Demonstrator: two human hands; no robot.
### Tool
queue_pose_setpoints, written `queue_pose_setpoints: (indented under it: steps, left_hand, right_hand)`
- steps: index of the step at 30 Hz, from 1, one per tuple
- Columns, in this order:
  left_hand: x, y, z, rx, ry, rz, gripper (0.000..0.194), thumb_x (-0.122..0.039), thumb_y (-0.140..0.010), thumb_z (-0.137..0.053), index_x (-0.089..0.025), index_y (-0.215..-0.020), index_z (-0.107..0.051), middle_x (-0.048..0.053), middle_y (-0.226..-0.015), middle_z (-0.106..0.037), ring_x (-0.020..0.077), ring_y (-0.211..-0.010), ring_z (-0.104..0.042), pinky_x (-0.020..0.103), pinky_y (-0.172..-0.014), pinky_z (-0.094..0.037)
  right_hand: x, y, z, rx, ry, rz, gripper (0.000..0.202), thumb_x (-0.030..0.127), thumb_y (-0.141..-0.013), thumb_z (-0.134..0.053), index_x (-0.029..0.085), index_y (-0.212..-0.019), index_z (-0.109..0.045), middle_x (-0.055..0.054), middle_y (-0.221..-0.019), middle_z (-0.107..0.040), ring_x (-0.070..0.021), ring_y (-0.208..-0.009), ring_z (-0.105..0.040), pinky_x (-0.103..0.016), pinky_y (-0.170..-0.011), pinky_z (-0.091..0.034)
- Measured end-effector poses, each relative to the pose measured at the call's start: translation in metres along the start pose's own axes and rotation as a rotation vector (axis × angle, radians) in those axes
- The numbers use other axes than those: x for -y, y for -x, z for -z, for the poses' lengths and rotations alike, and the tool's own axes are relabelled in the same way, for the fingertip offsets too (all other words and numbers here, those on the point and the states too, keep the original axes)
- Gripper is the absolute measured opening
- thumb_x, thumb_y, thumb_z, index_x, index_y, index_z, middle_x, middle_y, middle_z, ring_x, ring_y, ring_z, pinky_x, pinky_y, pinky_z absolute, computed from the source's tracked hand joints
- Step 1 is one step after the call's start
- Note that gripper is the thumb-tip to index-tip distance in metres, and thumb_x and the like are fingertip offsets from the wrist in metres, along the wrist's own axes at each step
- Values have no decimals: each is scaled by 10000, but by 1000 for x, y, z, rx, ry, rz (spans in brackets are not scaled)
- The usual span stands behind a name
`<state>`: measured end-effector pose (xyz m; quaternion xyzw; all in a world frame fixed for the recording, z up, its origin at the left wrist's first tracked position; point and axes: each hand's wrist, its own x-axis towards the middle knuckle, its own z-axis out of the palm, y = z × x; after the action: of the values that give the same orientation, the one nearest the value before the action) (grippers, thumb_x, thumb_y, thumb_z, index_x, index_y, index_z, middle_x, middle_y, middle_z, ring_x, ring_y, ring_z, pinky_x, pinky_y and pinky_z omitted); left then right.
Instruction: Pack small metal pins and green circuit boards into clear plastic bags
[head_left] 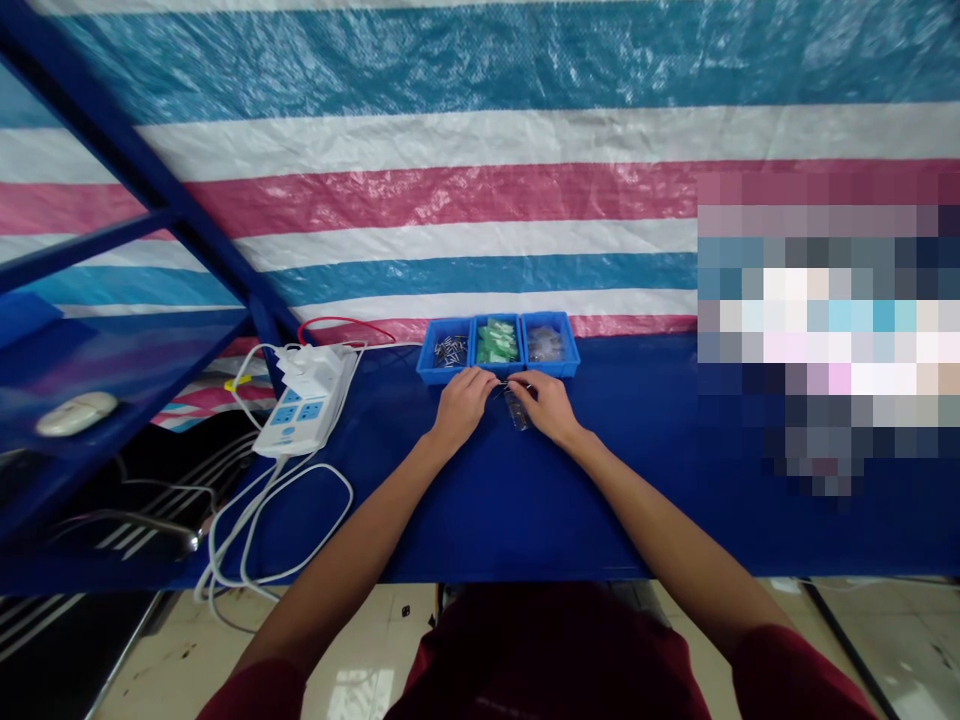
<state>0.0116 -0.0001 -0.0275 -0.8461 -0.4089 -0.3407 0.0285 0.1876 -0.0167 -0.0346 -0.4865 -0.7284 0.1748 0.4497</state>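
My left hand (463,405) and my right hand (546,405) meet over the blue table, just in front of three small blue bins. The fingertips of each are pinched together. Thin, shiny slivers show between the two pinches, too small to name. Below the fingertips, beside my right hand, is a small clear plastic bag (518,412); whether a finger touches it I cannot tell. The left bin (442,377) has loose metal pieces like screws (451,351) in it. Green packets (496,342) fill the middle bin, and clear plastic bags (546,345) the right one.
On the left of the table lies a white power strip (304,410) with a plugged-in adapter and looped white cables (259,530). A blue metal frame (202,250) rises there, with a white mouse (76,414) on its shelf. A striped sheet (480,190) hangs behind. The right side is pixelated.
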Motion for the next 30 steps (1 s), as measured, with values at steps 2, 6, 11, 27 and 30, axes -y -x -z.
queue_pose_setpoints:
  steps: [2, 6, 11, 27, 30]
  left_hand:
    - [-3, 0, 2, 1, 39, 6, 376, -354, -1001, -318, -160, -867, -612, 77, -840, -628, 182, -810, -567, 299, -784, -443]
    - [-5, 0, 5, -8, 137, 86, 388, -390, -994, -319, -173, -823, -591, 55, -795, -615, 163, -769, -569, 276, -749, -441]
    - [-8, 0, 9, 72, 343, 156, 378, -457, -941, -433, -174, -743, -587, 4, -676, -595, 128, -634, -541, 244, -650, -425]
    - [-6, 1, 9, 29, 540, 241, 390, -435, -891, -501, -167, -637, -626, -11, -547, -561, 110, -523, -509, 235, -569, -408]
    - [-7, 1, 9, 65, 595, 255, 365, -415, -889, -500, -163, -652, -615, -20, -539, -543, 98, -498, -486, 222, -540, -393]
  right_hand:
    - [1, 1, 0, 21, 5, 37, 243, 316, -918, -482, 195, -882, -690, -60, -857, -705, -184, -782, -635, -298, -747, -467]
    - [5, 1, 3, 6, -7, 52, 255, 343, -924, -487, 197, -831, -674, -45, -797, -688, -173, -736, -621, -279, -717, -457]
    - [9, 1, 5, -14, -40, 58, 299, 369, -937, -455, 200, -797, -658, -48, -786, -678, -174, -730, -615, -281, -730, -458]
    - [11, 1, 7, 146, -69, 103, 420, 383, -980, -361, 187, -656, -542, 8, -620, -567, -120, -587, -525, -236, -623, -370]
    - [12, 1, 7, 158, -74, 109, 404, 371, -976, -371, 184, -668, -553, 6, -627, -571, -121, -592, -523, -235, -619, -363]
